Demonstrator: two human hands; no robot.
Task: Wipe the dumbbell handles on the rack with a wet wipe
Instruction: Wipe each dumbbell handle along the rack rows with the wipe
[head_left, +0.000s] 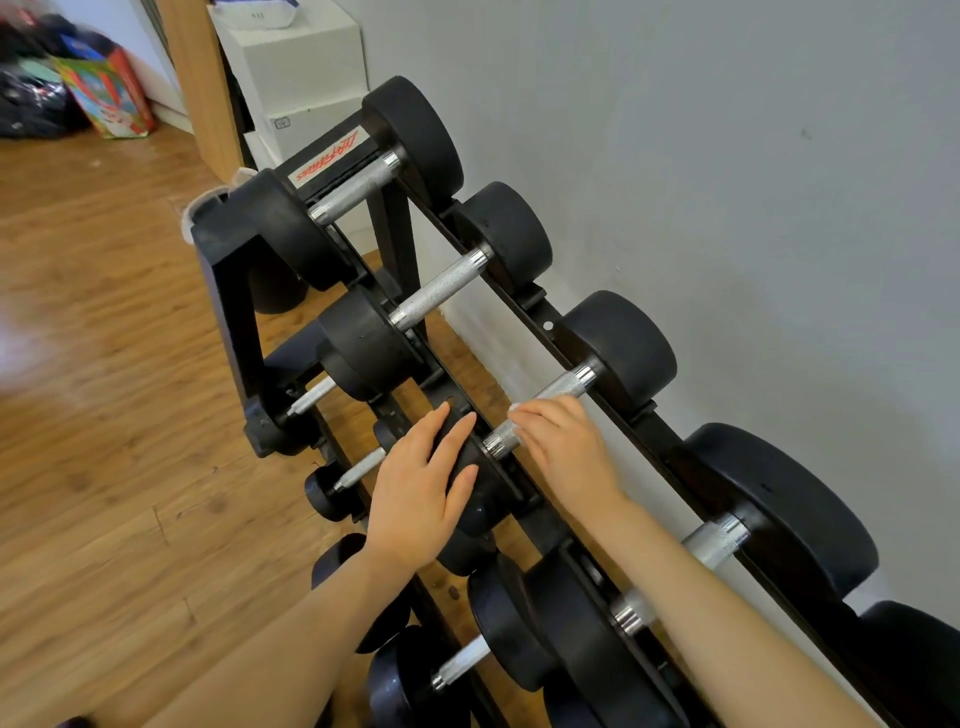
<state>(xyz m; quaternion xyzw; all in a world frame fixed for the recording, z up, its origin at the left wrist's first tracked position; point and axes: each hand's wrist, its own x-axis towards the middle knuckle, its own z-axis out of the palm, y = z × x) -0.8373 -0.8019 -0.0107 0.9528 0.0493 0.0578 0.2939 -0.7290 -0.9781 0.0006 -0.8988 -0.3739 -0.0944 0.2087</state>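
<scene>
A knurled silver metal dumbbell handle (540, 410) is lying across the top tier of a black steel dumbbell rack (524, 306), just right of the frame's middle, and the right hand (563, 447) is curling its fingers down over its near half; a sliver of white wet wipe (515, 407) is showing at the fingertips, though how much of it is sitting under the palm cannot be told. The left hand (423, 486) is resting flat, fingers straight and slightly spread, on the black rubber round weight head (467, 467) at the near end of the same dumbbell. Two more dumbbells with bare silver handles are sitting on the top tier toward the upper middle of the frame, and another large one is lying at the lower right, its handle partly behind the right forearm. Smaller dumbbells are sitting on the lower tier to the left of the hands. The rack is standing along a pale grey wall (727, 156) filling the right side. A brown wood-plank floor (104, 415) is spreading across the left, and white cardboard boxes (301, 62) are stacked at the upper middle, with a colourful printed bag (109, 93) blurred in the upper left corner.
</scene>
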